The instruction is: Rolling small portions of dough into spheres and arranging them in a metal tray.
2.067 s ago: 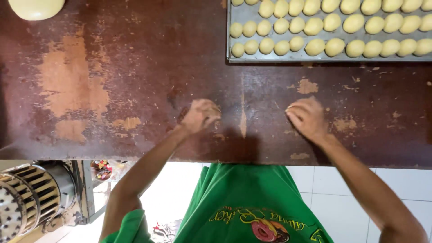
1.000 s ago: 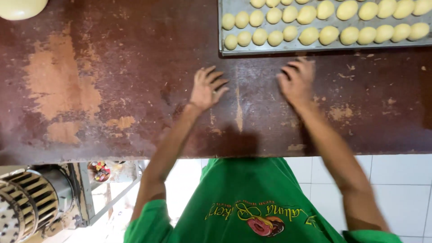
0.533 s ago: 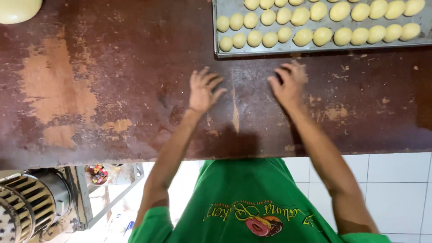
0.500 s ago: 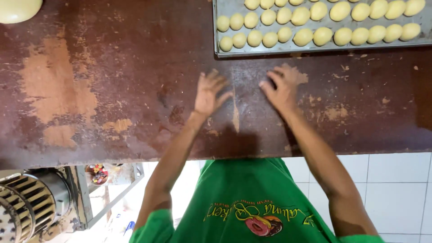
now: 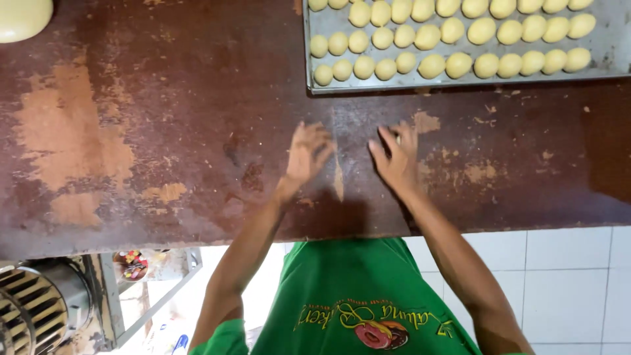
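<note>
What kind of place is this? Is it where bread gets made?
Probably a bakery kitchen: a metal tray holds rows of dough balls, and both hands press flat on a worn brown worktable.

A metal tray [image 5: 611, 66] sits at the far edge of the worn brown table [image 5: 164, 125], filled with rows of pale yellow dough balls [image 5: 460, 64] (smaller ones toward its left end). A larger pale lump of dough [image 5: 23, 18] lies at the table's far left corner, well apart from the tray. Below the table's near edge show a ribbed metal machine [image 5: 36, 315], a white tiled floor [image 5: 572, 276] and a green shirt [image 5: 368, 302].
</note>
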